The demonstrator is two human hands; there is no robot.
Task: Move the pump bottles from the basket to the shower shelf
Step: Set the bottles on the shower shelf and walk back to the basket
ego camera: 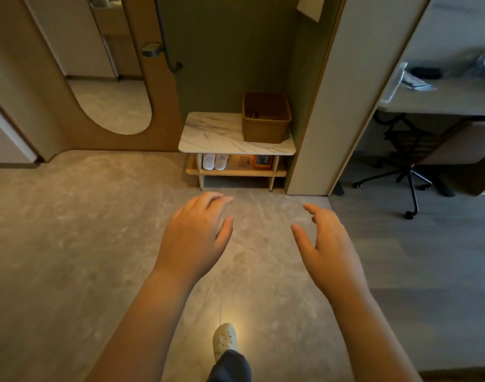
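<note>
Grey floor [84, 230], marble-top bench [208, 133], arched mirror [111, 106], desk [442, 97]

1 head-worn wide-angle view, looking forward and down, floor [70, 230] close below, low table [208, 133] farther ahead

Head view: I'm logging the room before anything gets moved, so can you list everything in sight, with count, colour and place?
Basket: one, brown wicker, on the bench top at its right end; contents unclear.
Bench: one, white marble-look top, wooden legs, in the alcove.
Slippers: one pair, white, lower bench shelf, left.
Box: one, orange, lower shelf, right.
Mirror: one, rounded, wood-framed, left wall.
Desk: one, pale, far right, with blurred items on it.
Chair: one, black, wheeled, under the desk.
Shoe: one, cream, bottom centre, on the floor.
Left hand: open, empty.
Right hand: open, empty.
</note>
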